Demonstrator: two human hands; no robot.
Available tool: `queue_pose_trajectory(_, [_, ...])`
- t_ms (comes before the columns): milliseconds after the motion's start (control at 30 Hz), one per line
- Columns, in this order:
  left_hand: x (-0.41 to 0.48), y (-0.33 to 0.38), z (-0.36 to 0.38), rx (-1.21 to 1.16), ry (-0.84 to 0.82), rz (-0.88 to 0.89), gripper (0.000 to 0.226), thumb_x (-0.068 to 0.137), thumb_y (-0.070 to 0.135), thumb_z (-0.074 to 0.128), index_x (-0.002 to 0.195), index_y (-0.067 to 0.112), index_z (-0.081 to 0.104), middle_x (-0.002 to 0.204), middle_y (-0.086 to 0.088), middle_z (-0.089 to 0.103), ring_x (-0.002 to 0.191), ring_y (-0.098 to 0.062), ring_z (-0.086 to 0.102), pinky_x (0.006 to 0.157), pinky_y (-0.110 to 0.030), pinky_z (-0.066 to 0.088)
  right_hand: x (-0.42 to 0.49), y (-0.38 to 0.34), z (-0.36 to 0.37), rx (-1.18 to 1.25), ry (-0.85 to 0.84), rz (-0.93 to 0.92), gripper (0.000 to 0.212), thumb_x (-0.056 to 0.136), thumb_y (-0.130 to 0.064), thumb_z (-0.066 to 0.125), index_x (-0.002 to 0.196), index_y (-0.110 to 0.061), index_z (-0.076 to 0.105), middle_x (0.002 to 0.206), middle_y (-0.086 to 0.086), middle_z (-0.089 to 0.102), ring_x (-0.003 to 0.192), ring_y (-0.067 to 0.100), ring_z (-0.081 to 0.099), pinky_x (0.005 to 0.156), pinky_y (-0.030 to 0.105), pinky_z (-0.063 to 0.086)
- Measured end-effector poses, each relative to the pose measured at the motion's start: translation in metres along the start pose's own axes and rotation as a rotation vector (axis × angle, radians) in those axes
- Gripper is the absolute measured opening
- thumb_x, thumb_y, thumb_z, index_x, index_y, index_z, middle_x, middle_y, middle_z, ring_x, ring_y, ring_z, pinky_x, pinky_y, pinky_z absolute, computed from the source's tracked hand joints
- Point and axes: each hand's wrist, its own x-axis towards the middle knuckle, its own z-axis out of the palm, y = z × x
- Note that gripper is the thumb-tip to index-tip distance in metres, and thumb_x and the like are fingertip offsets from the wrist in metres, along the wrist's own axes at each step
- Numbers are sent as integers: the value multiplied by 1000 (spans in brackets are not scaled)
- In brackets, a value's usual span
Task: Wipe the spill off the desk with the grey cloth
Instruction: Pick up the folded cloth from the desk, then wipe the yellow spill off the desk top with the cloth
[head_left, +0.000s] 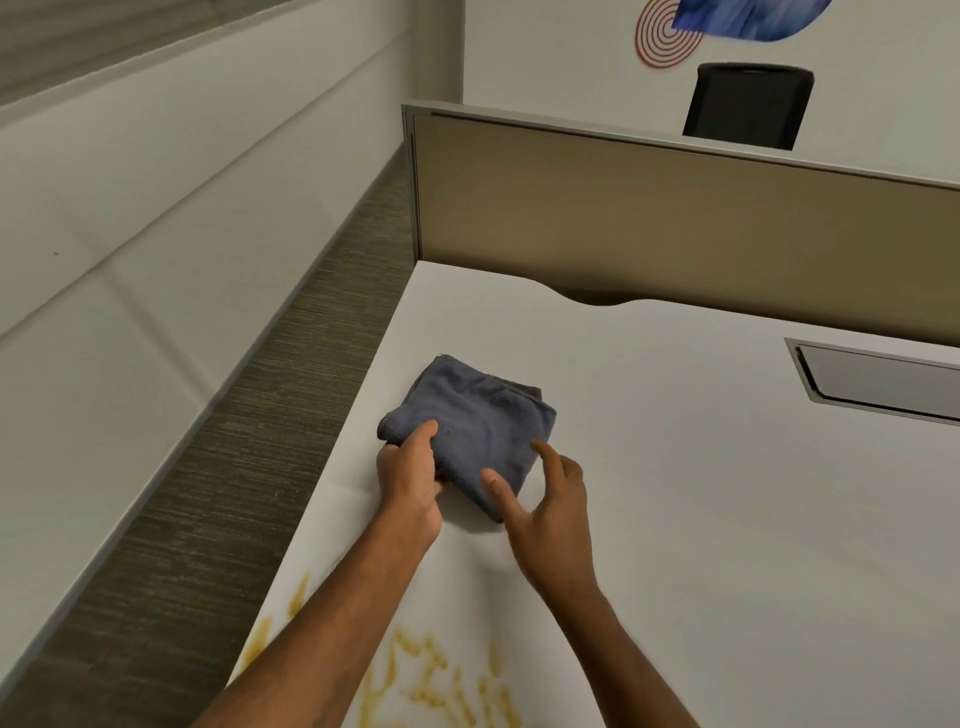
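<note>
A folded grey cloth (475, 418) lies on the white desk (675, 493) near its left edge. My left hand (408, 478) pinches the cloth's near left corner, thumb on top. My right hand (545, 506) hovers at the cloth's near right corner with fingers spread, thumb touching the edge, holding nothing. A yellow-brown spill (436, 675) streaks the desk at the bottom of the view, between and under my forearms, closer to me than the cloth.
A tan partition (675, 223) runs along the desk's far edge. A metal cable hatch (878, 382) is set in the desk at the right. The desk's left edge drops to carpeted floor (218, 467). A black chair back (748, 106) stands beyond the partition.
</note>
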Motion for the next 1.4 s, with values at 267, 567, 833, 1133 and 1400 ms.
queue_pose_trajectory(267, [-32, 2, -11, -46, -39, -56, 41, 98, 7, 61, 139, 12, 56, 126, -13, 67, 102, -27, 67, 95, -51, 56, -27, -5, 12, -542, -173, -307, 91, 92, -53, 63, 161, -34, 6, 170, 4, -13, 157, 28, -7, 123, 45, 19])
queue_pose_trajectory(567, [-68, -4, -26, 98, -37, 12, 35, 94, 8, 68, 129, 8, 64, 121, -13, 72, 108, -28, 71, 97, -44, 59, -27, -17, 15, -526, -219, -370, 75, 101, -37, 55, 162, -29, 12, 171, 3, 2, 158, 26, -4, 126, 41, 2])
queue_pose_trajectory(833, [-83, -2, -41, 151, -61, 73, 21, 94, 18, 73, 113, 9, 70, 112, -12, 76, 105, -23, 72, 90, -34, 58, -40, -31, 3, -254, -186, -415, 55, 91, 0, 51, 142, -20, 55, 139, -3, 62, 127, 18, 55, 96, 42, 50])
queue_pose_trajectory(1133, [-93, 6, -78, -181, -252, -291, 51, 97, 32, 68, 137, 1, 61, 133, -27, 66, 123, -38, 64, 93, -46, 57, -54, -25, -41, -345, -288, -496, 52, 93, -3, 53, 140, -24, 57, 143, -7, 60, 129, 16, 55, 97, 33, 51])
queue_pose_trajectory(1400, [-137, -31, -87, 264, -210, -173, 36, 89, 1, 74, 124, -1, 69, 115, -18, 76, 99, -28, 73, 78, -33, 59, -101, 5, -87, -508, -366, -616, 51, 94, -1, 57, 140, -24, 58, 143, -7, 59, 131, 17, 55, 89, 37, 56])
